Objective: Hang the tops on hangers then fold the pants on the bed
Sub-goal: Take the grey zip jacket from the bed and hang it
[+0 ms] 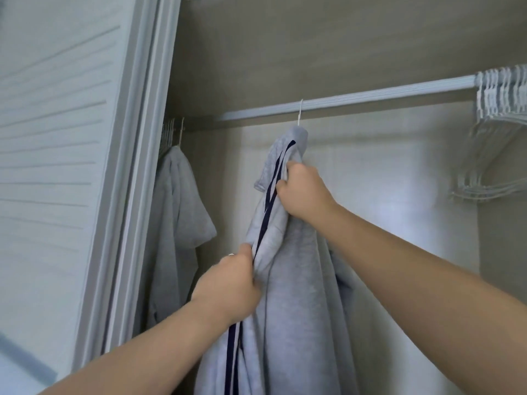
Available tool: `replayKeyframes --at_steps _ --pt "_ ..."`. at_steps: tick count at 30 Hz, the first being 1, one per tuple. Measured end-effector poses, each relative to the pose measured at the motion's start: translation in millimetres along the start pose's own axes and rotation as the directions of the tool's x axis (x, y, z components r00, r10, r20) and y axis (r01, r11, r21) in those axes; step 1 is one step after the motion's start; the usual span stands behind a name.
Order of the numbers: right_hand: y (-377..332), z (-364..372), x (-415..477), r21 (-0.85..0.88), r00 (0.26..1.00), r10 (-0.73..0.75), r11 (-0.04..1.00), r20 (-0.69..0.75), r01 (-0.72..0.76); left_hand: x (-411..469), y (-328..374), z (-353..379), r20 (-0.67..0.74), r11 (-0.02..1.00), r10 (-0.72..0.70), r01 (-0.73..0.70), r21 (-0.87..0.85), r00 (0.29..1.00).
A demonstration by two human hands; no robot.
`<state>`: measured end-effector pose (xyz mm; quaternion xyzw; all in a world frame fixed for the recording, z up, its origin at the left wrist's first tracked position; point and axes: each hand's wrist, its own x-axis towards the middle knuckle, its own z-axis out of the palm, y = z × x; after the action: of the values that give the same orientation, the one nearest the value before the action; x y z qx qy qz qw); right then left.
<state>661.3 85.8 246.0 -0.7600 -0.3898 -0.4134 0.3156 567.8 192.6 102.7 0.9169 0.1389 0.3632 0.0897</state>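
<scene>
Nearest the camera, both forearms reach up and forward into the closet. The left hand sits lower, its grip closed around a bunched fold of the grey striped top, right beside the navy stripe. Higher and further in, the right hand holds a gathered edge of the same cloth, its grip curled tight just below the shoulder. The top hangs between and below the two hands, most of its length falling out of view at the bottom.

Above the right hand, the cloth is draped over a hanger whose white hook is caught on the closet rod. The step in hand looks like the hanging of tops: this one is on the rod but sits rumpled. The next move likely calls for tugging the fabric straight on the hanger, then letting go with both hands.

Further left a second grey top hangs by the louvred door. At the far right, spare hangers crowd the rod.
</scene>
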Motion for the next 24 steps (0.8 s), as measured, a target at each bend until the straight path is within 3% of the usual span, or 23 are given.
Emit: replayKeyframes --at_steps 6,13,24 --pt "-25 53 27 0.173 0.995 -0.078 0.983 0.06 0.067 1 -33 -27 -0.03 0.983 -0.143 0.145 0.116 0.989" --pt "-52 118 74 0.388 0.979 -0.113 0.921 0.169 0.039 12 -51 -55 -0.033 0.932 -0.3 0.3 0.204 0.953" --pt "-85 194 126 0.534 0.946 -0.177 0.846 0.27 0.006 40 -59 -63 -0.046 0.848 -0.437 0.428 0.311 0.898"
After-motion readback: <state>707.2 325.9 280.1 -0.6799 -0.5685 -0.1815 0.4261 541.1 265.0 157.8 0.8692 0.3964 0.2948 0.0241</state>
